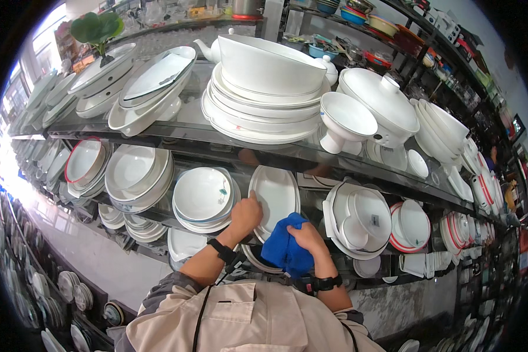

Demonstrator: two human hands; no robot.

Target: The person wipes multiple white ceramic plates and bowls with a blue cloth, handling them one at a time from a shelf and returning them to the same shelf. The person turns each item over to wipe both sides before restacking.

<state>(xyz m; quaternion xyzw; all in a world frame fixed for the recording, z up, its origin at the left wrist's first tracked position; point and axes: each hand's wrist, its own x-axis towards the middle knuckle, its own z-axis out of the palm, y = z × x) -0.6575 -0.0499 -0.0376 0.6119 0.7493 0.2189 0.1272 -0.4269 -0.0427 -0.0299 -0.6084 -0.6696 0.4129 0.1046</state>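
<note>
An oval white plate (274, 198) rests on the middle shelf straight before me, with at least one more plate beneath it. At its left rim is my left hand (247, 215), gripping the edge with a digit laid over the rim; the other fingers are hidden underneath. A bunched blue cloth (288, 248) is in my right hand (307, 237), and it covers the near right part of the plate. Left of the plate stands a stack of round white bowls (201, 193), the top one bearing a green plant motif.
Above, a dark glass shelf (176, 132) carries a large white bowl (270, 66) on stacked plates, a footed bowl (348, 114) and a lidded tureen (378, 97). Divided dishes (369, 215) stand on the right, red-rimmed plates (411, 226) beyond. More crockery lies below.
</note>
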